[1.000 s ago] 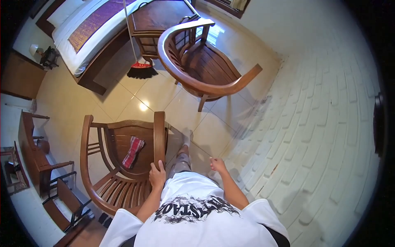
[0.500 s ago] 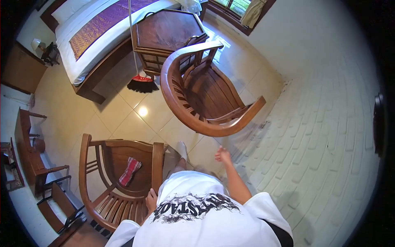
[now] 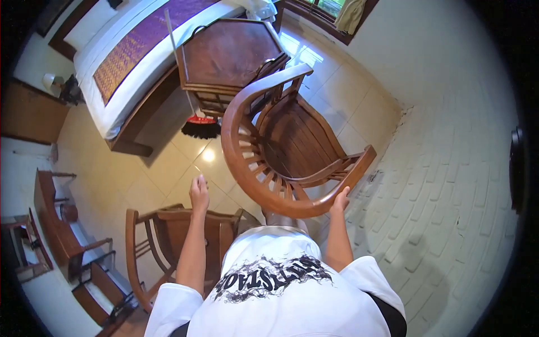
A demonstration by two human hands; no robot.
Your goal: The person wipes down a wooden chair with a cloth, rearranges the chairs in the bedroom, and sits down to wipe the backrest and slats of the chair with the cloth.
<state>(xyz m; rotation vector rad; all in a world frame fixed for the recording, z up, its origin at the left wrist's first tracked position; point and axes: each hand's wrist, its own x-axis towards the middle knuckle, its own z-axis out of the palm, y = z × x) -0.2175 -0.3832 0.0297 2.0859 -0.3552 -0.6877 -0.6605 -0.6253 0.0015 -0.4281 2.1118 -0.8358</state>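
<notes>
My right hand [image 3: 341, 200] is closed around the curved top rail of a brown wooden armchair [image 3: 252, 168], near its right end. This chair has a slatted back and a plank seat, and stands in front of me. My left hand [image 3: 199, 194] is raised in the air with its fingers curled in; I see nothing held in it. Below my left forearm is a second wooden armchair [image 3: 132, 247], partly covered by the arm. The red checked cloth on its seat is out of sight now.
Behind the front chair stands a dark wooden table [image 3: 233, 53] with handles. A broom [image 3: 201, 128] with a red head and black bristles leans by it. A bed [image 3: 126, 106] is at the far left; a white brick wall [image 3: 438, 185] runs along the right. A desk [image 3: 56, 219] stands left.
My right hand has moved forward and taken hold of the front chair's rail. My left hand has left the second chair's arm and risen forward. The view has shifted slightly.
</notes>
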